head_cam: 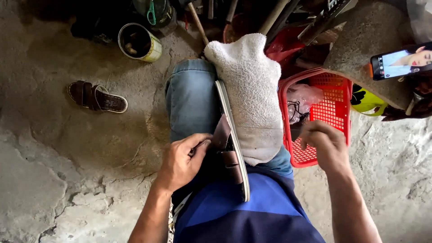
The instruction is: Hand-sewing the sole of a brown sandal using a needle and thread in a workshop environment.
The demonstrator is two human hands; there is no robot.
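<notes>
On the lap, beside a white towel (252,94), a brown sandal (231,144) lies lengthwise along the thigh. Left hand (182,159) pinches its strap, fingers closed on it. Right hand (326,146), loosely curled and seemingly empty, hovers over the red basket (335,96), well apart from the sandal.

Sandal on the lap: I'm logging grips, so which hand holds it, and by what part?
The left hand holds the sandal by its brown strap, fingers pinching it. The right hand reaches into the red basket; whether it holds anything cannot be told.
</notes>
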